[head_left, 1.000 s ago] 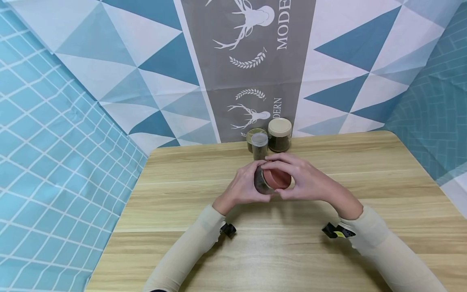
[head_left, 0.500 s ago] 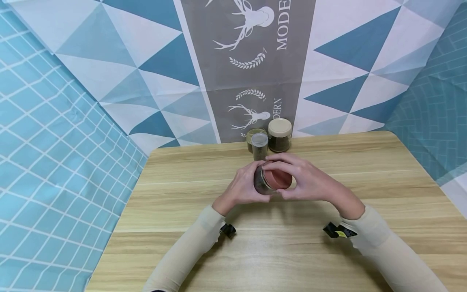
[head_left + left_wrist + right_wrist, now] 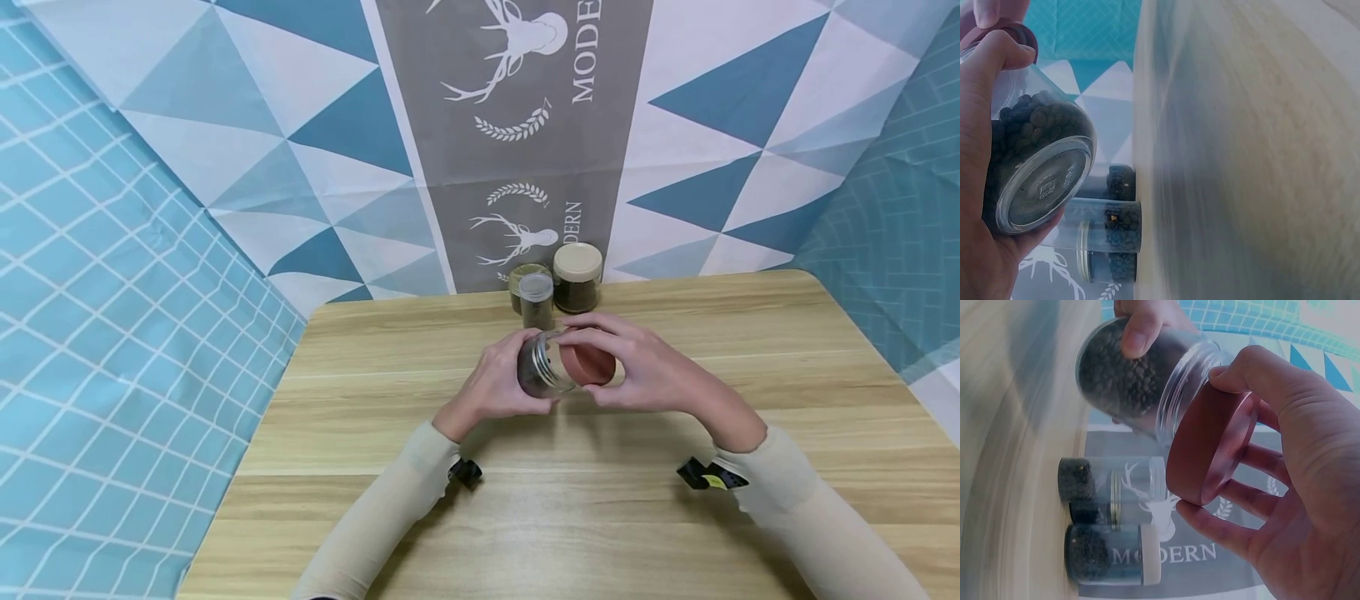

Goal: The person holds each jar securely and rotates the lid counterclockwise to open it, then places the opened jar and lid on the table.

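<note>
My left hand (image 3: 498, 377) grips a clear jar (image 3: 1047, 119) around its body, tilted above the table with its mouth toward the right. Dark bean-like pieces partly fill it, and its bottom faces the left wrist camera. A reddish-brown lid (image 3: 1207, 440) is pinched by its rim between the thumb and fingers of my right hand (image 3: 637, 362). The lid stands just off the jar's threaded neck (image 3: 1185, 387), tilted beside the mouth; whether their edges still touch I cannot tell.
Behind the hands, near the table's (image 3: 390, 333) back edge, stand a slim clear-lidded jar (image 3: 536, 302), a cream-lidded jar (image 3: 576, 279) and a gold-rimmed jar (image 3: 516, 287) partly hidden. Each holds dark contents. Patterned cloth (image 3: 517, 150) hangs behind the table.
The right hand has moved a little to the right with the lid, baring the jar's threaded neck. The left hand and jar have shifted slightly left.
</note>
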Demonstrator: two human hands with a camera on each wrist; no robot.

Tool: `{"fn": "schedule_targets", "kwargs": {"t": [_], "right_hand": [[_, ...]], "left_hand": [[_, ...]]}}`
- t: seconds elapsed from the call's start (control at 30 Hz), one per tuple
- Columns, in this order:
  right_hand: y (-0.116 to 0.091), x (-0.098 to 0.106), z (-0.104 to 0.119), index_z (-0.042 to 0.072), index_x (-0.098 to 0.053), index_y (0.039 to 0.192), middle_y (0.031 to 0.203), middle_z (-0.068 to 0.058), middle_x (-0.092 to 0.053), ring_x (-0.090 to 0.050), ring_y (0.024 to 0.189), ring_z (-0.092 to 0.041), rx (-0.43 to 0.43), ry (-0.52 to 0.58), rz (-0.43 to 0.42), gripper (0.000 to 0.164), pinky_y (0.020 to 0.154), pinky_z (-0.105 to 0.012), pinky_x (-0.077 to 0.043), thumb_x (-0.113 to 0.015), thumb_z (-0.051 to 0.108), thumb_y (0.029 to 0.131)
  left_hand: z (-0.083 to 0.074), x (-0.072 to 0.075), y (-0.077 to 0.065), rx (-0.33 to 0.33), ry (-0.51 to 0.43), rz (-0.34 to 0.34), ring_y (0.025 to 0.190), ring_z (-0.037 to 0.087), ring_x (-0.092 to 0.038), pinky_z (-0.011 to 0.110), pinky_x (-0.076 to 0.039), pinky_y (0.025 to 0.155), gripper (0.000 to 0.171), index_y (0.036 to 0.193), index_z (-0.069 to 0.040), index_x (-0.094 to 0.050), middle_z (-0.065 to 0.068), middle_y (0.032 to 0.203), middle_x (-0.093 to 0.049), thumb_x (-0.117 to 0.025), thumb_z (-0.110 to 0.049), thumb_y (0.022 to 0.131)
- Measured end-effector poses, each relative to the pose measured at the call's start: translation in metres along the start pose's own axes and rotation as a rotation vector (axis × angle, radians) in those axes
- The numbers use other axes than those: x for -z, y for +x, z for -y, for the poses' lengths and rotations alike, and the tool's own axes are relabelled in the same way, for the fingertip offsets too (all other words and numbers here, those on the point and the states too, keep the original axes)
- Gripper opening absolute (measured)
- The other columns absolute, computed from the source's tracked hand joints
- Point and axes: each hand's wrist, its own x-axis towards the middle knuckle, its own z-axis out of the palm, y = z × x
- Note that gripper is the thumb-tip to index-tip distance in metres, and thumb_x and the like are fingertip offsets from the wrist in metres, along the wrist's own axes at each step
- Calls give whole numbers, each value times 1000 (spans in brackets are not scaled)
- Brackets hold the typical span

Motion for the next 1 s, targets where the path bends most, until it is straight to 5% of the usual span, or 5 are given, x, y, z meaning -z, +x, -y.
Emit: {"fn": "schedule_targets", "kwargs": {"t": [1.0], "right_hand": [[-24, 17, -23, 15, -75, 141, 147, -13, -71, -73, 130, -42, -21, -89, -61, 72, 87, -54, -70, -95, 6, 72]], "left_hand": [[3, 5, -6, 45, 15, -9, 126, 32, -78, 51, -66, 108, 98, 148, -4, -59, 16, 138, -77, -100, -39, 66]]}}
